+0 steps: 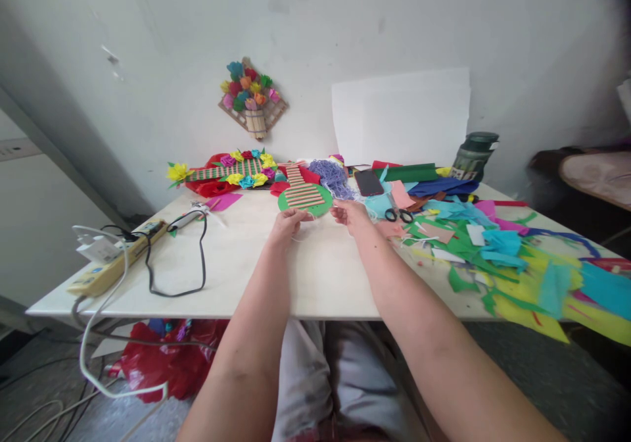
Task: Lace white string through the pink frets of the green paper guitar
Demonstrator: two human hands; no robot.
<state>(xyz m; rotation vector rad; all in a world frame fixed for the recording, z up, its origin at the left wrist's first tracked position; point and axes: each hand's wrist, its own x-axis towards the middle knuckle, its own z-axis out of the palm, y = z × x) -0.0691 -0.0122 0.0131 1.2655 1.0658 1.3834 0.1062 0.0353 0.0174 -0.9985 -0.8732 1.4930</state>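
A green oval card (325, 196) with a guitar-like shape of red, tan and green striped strips (304, 196) on it lies on the table before my hands. My left hand (290, 223) is at the card's lower edge, its fingers pinched on a thin white string (296, 239) that loops below them. By the card's right edge, my right hand (351, 214) is closed in a pinch. What sits between its fingertips is too small to make out. Black-handled scissors (398, 215) lie just right of that hand.
A tangle of purple string (331, 177) and a phone (369, 183) lie behind. Coloured paper scraps (503, 248) cover the right side, near a dark green jar (476, 156). A power strip (118, 258) with cables lies left. A flower-decorated striped piece (227, 170) rests at the back.
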